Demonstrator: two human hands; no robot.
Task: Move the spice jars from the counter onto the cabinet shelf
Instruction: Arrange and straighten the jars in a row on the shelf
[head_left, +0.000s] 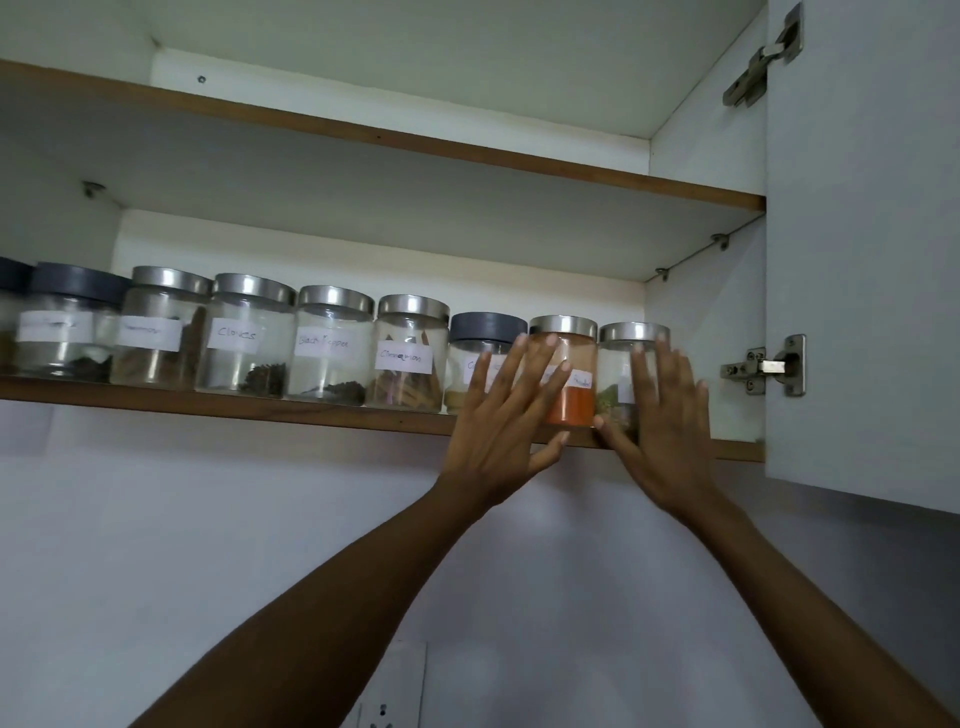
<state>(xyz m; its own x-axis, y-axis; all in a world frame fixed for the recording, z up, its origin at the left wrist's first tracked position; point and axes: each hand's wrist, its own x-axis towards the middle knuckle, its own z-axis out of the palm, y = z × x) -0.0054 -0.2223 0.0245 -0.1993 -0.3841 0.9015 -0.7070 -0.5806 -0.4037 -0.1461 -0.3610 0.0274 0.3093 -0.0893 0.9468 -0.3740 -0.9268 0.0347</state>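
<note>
Orange-powder jar (574, 405) stands upright between my left hand (506, 415) and right hand (667, 421), both spread flat, gripping nothing.

Jar row (332, 345) fills lower shelf (260, 410), upper shelf (415, 104) free

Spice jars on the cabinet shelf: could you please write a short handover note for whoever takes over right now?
Left hand: open, fingers spread flat in front of the grey-lidded jar and the orange powder jar; it holds nothing.
Right hand: open, flat in front of the end jar; it holds nothing.
Jars: all those in view stand upright, lids on, in a row along the lower shelf.
Done: these jars are shelved.
Left: the counter is out of view, so check it for more jars.
</note>
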